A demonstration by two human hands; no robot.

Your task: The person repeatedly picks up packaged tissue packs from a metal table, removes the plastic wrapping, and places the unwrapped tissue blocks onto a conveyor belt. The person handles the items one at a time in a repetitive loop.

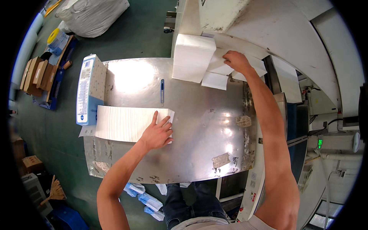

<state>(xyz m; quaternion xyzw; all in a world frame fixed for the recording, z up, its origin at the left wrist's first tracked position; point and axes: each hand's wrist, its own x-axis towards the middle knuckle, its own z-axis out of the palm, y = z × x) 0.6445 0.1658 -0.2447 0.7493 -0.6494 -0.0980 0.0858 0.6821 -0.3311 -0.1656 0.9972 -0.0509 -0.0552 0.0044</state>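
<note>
My left hand (157, 133) lies flat, fingers spread, on the right end of a long white stack of folded tissues (122, 123) resting on the shiny metal table (199, 130). My right hand (236, 60) reaches far ahead and presses on loose white tissue sheets (216, 74) at the machine's outlet. A taller block of white tissues (191, 57) stands just left of that hand. A packed tissue bundle in a blue and white wrapper (89, 89) sits at the table's left edge, touching the long stack.
A blue pen (162, 92) lies on the table between the stacks. A white machine (268, 34) fills the right side. On the green floor: a white sack (94, 15), cardboard boxes (36, 74), a broom (55, 191) and blue packets (147, 199).
</note>
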